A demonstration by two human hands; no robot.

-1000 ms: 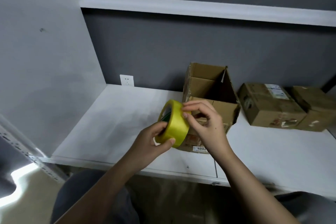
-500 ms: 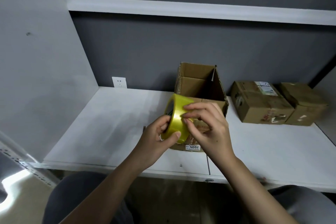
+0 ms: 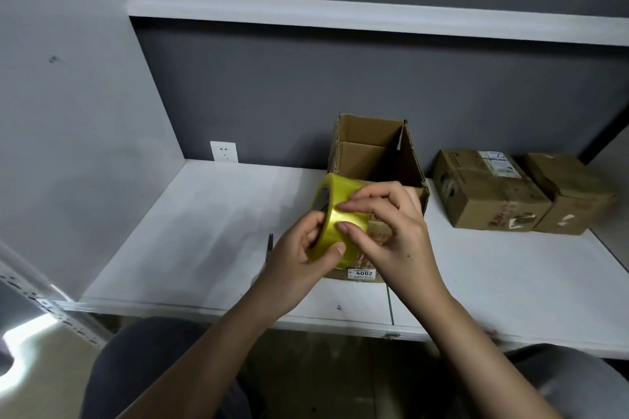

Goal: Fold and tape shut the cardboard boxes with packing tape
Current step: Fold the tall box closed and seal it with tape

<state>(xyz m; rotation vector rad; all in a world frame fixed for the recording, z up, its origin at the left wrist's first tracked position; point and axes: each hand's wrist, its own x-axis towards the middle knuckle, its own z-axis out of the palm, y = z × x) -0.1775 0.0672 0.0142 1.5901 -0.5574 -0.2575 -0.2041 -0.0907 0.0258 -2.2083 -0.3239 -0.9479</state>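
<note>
While my left hand [image 3: 299,248] grips the yellow tape roll [image 3: 335,219] from below, thumb curled over its lower edge and fingers tucked round its near side, my right hand [image 3: 391,231] lies over the top of the roll with fingertips [image 3: 342,206] pressed to the band, picking for the loose end. I hold the roll in the air just in front of the open box [image 3: 374,160], low against its front wall, so it hides part of that wall. The box stands upright on the white shelf [image 3: 204,231] with its top flaps up and nothing folded yet; a label reading 4002 sits at its bottom front edge.

My worry is the tape end. It is glossy and hard to see, and I cannot tell whether a nail has caught it. If I scrape at the wrong spot, the tape may split lengthwise and peel off as a thin sliver, useless for sealing. If I pull hard once it lifts, the roll could twist out of my left hand and knock the box backward.

Something thin and dark [image 3: 270,241] pokes up just left of my left hand, near the box's front left corner; I cannot tell what it is. Two closed boxes [image 3: 490,194] sit to the right of the open one, apart from it.
</note>
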